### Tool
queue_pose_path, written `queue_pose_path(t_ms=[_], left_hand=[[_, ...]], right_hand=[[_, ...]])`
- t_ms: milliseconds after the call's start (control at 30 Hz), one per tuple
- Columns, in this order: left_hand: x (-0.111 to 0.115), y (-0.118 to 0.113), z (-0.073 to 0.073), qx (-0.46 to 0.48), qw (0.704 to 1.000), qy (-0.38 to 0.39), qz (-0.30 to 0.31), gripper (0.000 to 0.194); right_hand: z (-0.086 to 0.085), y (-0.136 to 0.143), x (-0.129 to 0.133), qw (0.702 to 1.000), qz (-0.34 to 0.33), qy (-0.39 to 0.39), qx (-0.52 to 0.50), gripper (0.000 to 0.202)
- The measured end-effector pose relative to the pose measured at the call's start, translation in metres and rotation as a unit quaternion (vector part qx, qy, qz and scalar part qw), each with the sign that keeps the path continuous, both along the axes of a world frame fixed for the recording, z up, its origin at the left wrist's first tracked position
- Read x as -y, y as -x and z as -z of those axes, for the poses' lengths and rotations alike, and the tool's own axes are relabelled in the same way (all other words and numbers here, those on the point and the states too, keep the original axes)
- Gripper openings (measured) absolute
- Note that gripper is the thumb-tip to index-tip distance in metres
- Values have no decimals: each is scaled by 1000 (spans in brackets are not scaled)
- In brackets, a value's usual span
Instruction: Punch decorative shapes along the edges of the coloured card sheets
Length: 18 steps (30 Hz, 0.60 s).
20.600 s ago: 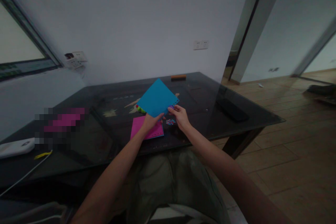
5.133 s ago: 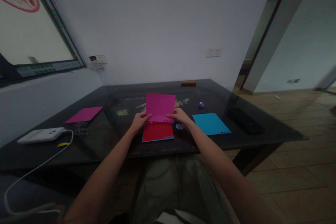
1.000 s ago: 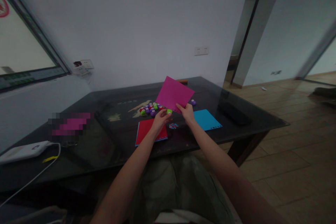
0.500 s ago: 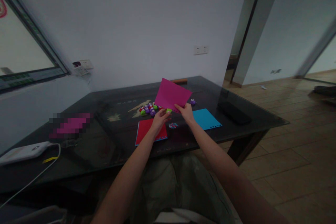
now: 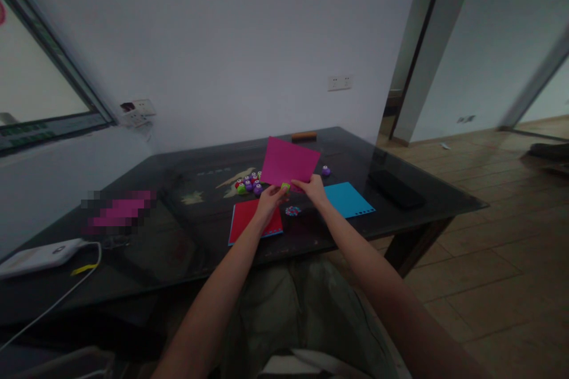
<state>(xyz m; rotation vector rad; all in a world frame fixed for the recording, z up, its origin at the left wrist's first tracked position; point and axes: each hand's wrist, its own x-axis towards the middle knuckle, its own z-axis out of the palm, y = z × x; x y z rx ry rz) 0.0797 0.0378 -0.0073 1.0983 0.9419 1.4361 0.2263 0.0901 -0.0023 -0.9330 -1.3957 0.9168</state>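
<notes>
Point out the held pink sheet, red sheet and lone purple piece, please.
Held pink sheet (image 5: pixel 290 160), head view: face's middle.
Red sheet (image 5: pixel 243 219), head view: uncovered left part.
Lone purple piece (image 5: pixel 326 172), head view: its middle.

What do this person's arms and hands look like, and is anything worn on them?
The left hand and right hand are both ungloved. The forearms show no sleeves, watch, cables or markings; rings would be too small to tell.

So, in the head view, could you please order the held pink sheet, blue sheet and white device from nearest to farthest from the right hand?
1. Held pink sheet, in the right hand
2. Blue sheet, to its right
3. White device, far left
</notes>
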Motion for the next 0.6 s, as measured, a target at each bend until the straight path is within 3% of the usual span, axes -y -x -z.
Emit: queue_pose_path(t_ms=[600], left_hand=[[0,1,-1,-3,1000,7,-10,40]], right_hand=[[-1,2,4,997,-31,25,-68,32]])
